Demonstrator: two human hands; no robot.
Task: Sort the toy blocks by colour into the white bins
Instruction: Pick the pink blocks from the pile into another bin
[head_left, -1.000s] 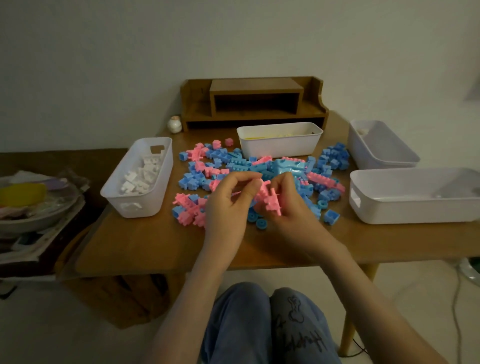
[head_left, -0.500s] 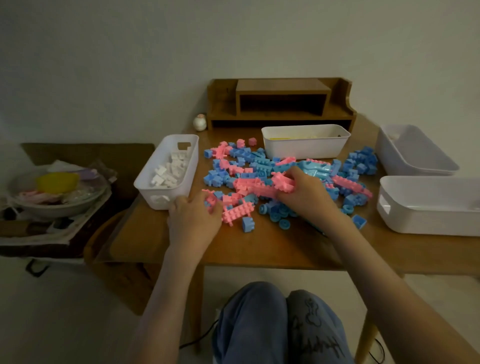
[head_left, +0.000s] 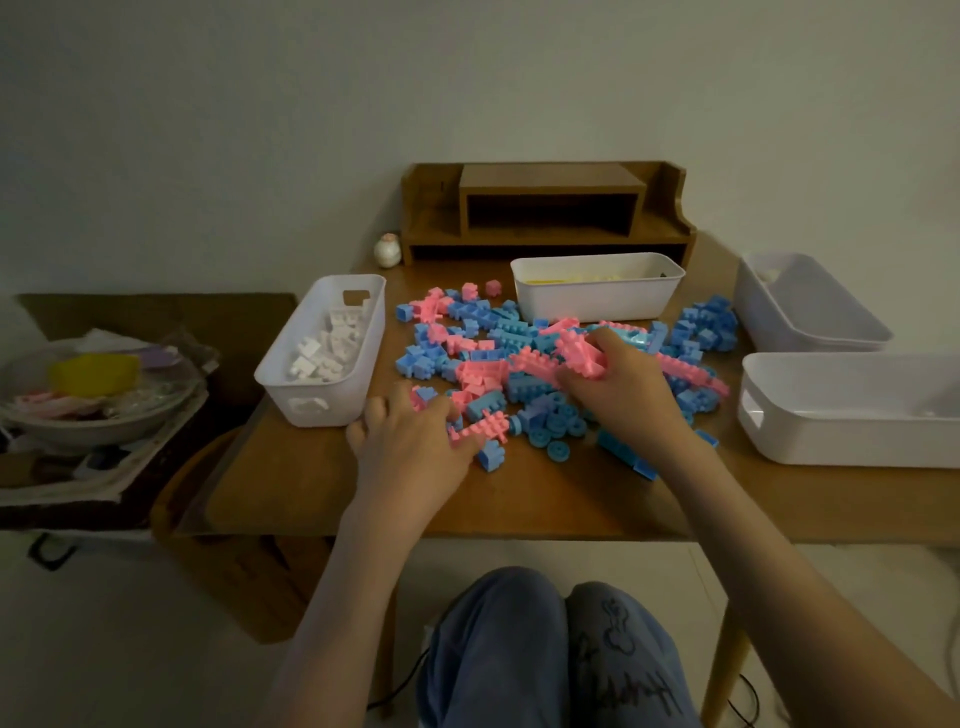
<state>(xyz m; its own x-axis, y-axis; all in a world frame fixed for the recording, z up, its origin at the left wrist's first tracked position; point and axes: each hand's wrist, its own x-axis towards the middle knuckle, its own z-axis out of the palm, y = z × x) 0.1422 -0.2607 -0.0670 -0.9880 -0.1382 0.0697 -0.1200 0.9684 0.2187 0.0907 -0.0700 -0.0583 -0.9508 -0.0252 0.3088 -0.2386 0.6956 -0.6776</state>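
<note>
Wooden table (head_left: 545, 499) holds light, rigid pink and blue plastic blocks (head_left: 488, 332); I'd pinch their sides. My right hand (head_left: 623, 400) grips a pink studded clump (head_left: 579, 353); left hand (head_left: 410, 452) rests spread.

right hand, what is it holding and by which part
The right hand grips a joined cluster of pink plastic toy blocks, fingers curled round its right end.
</note>
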